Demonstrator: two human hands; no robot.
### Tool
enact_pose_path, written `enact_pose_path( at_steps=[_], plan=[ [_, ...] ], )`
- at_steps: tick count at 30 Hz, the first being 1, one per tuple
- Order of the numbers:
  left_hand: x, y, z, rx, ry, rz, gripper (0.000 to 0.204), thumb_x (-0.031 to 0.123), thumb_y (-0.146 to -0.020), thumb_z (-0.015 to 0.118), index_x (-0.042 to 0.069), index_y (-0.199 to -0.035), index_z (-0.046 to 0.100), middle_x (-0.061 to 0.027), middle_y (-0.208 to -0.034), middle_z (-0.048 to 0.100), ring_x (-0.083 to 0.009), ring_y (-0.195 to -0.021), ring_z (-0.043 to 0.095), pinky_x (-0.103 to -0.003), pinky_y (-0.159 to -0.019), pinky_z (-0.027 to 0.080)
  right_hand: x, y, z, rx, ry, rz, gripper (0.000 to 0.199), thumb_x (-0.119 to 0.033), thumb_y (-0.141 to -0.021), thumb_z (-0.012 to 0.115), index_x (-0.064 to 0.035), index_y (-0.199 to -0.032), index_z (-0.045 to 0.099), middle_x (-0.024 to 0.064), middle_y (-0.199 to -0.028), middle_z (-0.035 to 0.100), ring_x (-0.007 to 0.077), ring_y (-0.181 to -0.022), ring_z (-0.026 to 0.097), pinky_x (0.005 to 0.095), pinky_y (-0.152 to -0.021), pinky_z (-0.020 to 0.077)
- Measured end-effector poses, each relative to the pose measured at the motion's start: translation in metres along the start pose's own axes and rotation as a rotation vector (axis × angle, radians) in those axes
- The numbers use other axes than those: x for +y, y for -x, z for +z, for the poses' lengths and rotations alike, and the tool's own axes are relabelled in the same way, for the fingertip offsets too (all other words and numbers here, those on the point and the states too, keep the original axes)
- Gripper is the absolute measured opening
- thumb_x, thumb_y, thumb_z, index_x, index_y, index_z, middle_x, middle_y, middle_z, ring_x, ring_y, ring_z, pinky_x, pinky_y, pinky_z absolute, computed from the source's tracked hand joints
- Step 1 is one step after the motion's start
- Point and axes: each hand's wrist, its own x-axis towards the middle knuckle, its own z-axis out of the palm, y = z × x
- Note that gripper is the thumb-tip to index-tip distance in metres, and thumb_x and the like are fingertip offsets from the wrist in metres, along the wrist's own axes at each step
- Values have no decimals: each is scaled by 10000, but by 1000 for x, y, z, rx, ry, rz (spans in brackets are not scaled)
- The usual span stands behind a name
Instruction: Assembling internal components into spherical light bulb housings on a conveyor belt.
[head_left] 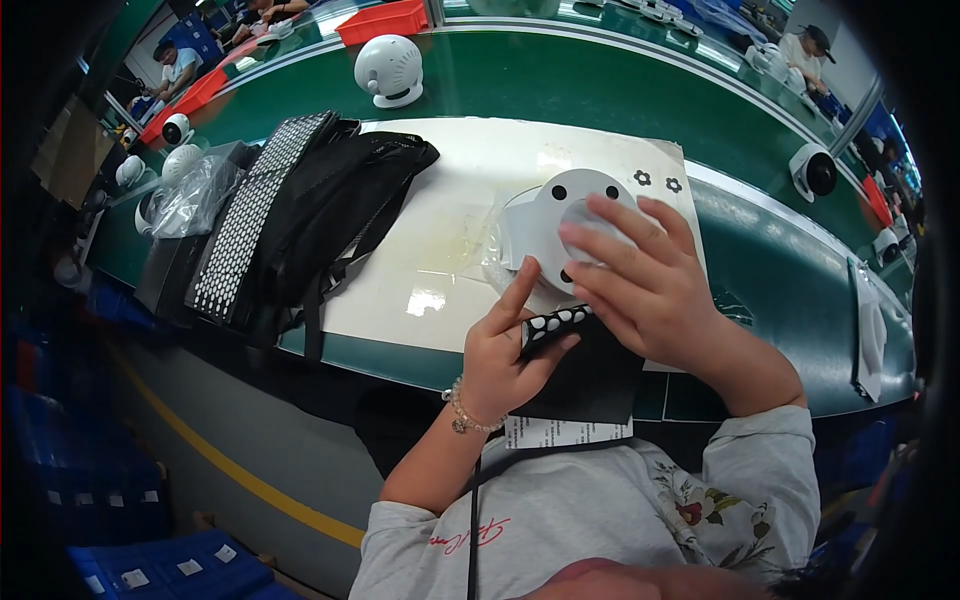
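Observation:
A white device with a round base (545, 225) lies base-up before me on clear plastic film (492, 262). Black round pads sit near the base's edge; my fingers may hide others. My right hand (650, 280) lies over the base with its fingers stretched out, the fingertips near its middle. Between its thumb and curled fingers, my left hand (500, 345) holds a black sheet with white dots (556, 322), bent over at its edge. My left index finger points up to the base's near rim. Whether it touches is hard to tell.
Beneath the device is a white board (440, 200) with two black flower-shaped marks. At left lie black bags (350, 180), a dotted sheet (255, 220) and clear plastic wrap (195, 200). White cameras (390, 72) stand along the green bench; a red tray (383, 22) is behind. People work beyond.

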Motion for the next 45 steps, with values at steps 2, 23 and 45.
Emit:
enact_pose_path(
  at_steps=[2,23,45],
  plan=[
    [-1,1,-1,-9,26,-20,186,17,-618,703,-29,-779,622,-206,-1265,409,-148,-572,575,-240,-580,463,4,6,-4,-16,64,-65,102,-166,-769,584,-76,-809,609,101,-1164,526,292,-1182,402,413,-967,240],
    [-3,6,1,48,163,40,173,8,-628,717,-10,-772,623,-217,-1233,441,-188,-827,609,-222,-568,469,15,49,4,210,-435,84,160,-106,-656,708,-52,-745,586,63,-907,522,227,-879,486,335,-764,388],
    [4,1,1,10,48,-58,171,-18,-638,693,-63,-778,607,-195,-1260,421,-168,-696,604,-245,-618,495,42,22,3,235,53,-2,334,-360,-808,540,-86,-987,603,99,-1144,509,268,-1084,422,373,-881,321]
  ],
)
